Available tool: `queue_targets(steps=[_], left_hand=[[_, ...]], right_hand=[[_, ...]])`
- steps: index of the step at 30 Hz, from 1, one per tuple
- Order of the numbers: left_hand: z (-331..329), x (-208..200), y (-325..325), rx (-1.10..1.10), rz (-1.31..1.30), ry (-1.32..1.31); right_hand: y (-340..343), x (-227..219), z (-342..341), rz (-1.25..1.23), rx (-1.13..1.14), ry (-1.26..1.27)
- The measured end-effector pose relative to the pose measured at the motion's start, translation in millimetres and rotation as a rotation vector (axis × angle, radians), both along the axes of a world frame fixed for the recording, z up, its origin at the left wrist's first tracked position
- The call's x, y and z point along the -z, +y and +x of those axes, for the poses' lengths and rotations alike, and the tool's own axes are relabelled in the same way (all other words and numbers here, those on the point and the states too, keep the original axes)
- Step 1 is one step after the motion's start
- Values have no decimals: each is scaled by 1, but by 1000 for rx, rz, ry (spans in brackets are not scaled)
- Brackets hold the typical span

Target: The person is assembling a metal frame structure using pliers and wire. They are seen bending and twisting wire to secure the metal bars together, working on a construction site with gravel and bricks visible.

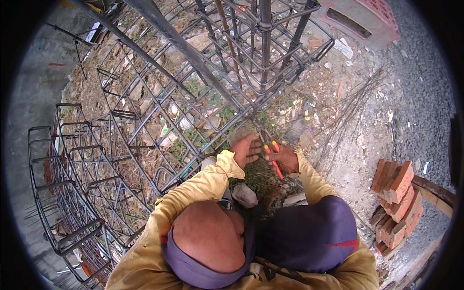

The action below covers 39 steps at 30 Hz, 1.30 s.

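bare knee [209, 237]; beyond it, red-and-yellow-handled pliers [276, 169].

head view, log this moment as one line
right hand: gripping red-handled pliers | left hand: open beside them | ahead: rebar cage | right side: stacked bricks

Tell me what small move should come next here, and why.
Perhaps bring the left hand toward the rebar to steady it: the right hand holds the pliers with their head pointed toward the rebar, while the left hand looks open beside them. Whether the pliers touch the rebar is unclear.
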<state>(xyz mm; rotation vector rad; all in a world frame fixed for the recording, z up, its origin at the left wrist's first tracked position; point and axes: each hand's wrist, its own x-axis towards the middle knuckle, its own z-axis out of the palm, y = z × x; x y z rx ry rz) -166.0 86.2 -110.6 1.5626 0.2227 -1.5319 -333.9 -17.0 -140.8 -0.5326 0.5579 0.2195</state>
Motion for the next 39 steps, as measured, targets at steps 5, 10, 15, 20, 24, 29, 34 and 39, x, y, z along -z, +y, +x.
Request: queue_targets(steps=[5, 10, 15, 20, 24, 29, 34, 39], left_hand=[[-3, 23, -28, -170, -210, 290], [-10, 27, -26, -166, -123, 259], [-7, 26, -29, -166, -148, 322], [-9, 43, -33, -184, -126, 296], [-34, 74, -39, -304, -240, 147], [-45, 73, -53, -381, -170, 39], [-21, 51, -40, 261, 2, -289], [-39, 26, -53, -26, 23, -110]], right_hand=[[18, -2, 3, 2, 58, 61], [40, -12, 13, -12, 152, 115], [47, -18, 18, -6, 162, 171], [42, -15, 15, -155, 71, 222], [38, -20, 5, -1021, 118, 166], [34, -48, -9, -1490, -367, 549], [18, 12, -25, -1403, -122, 206], [-31, -29, -26, -531, -372, 356]])
